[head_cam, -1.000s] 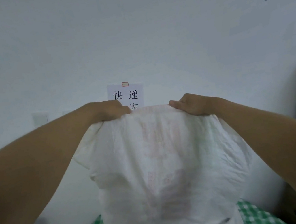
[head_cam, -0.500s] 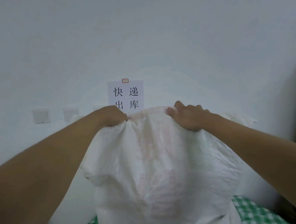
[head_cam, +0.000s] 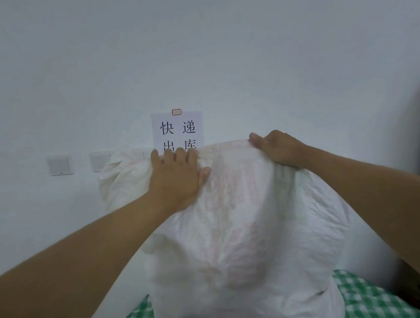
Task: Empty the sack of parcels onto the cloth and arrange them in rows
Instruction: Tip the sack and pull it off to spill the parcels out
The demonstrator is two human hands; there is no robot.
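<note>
Brightness: dim, flat, bluish cast over the white wall [head_cam: 212,36].
Shadows: soft, faint, beside the sack [head_cam: 240,222] and under both forearms.
Glare: none.
Focus: fairly sharp at centre, printed sign [head_cam: 179,132] legible.
Distortion: wide-angle stretch, forearms ballooning toward the lower corners.
Edges: darker at the right.

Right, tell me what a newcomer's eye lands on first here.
A big white sack fills the centre, standing on green checked cloth. The left hand and right hand grip its top edge. Behind it, a paper sign hangs on the wall.
</note>
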